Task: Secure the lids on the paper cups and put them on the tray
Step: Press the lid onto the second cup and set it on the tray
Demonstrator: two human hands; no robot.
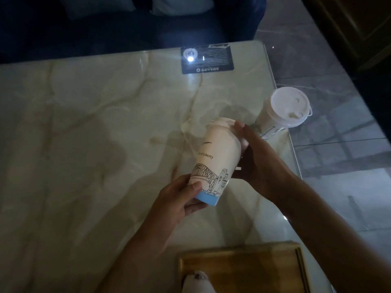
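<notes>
I held a tall white paper cup printed with a black line drawing of a bridge and a blue band at its base (213, 163) in the air above the pale marble-patterned bench (84, 127), tilted so that its top leaned away from me and its blue base pointed back toward me. My left hand (179, 199) had its grip wrapped round the lower end, the thumb lying across the drawing just above the blue band and the fingers curled underneath. My right hand (260, 159) clasped the upper side of the cup, with a fingertip resting at the white plastic lid (221, 122) seated on its rim. A second white paper cup with a white plastic sip lid (283, 113) stood well apart to the right, at the far right edge of the bench, its lid on. A wooden tray with a raised rim (300, 269) lay on the bench close to me, beneath my forearms, and a whitish object I could not make out sat at its near left corner. A black printed card (211, 58) lay flat at the far edge, with a bright reflected light on it.
</notes>
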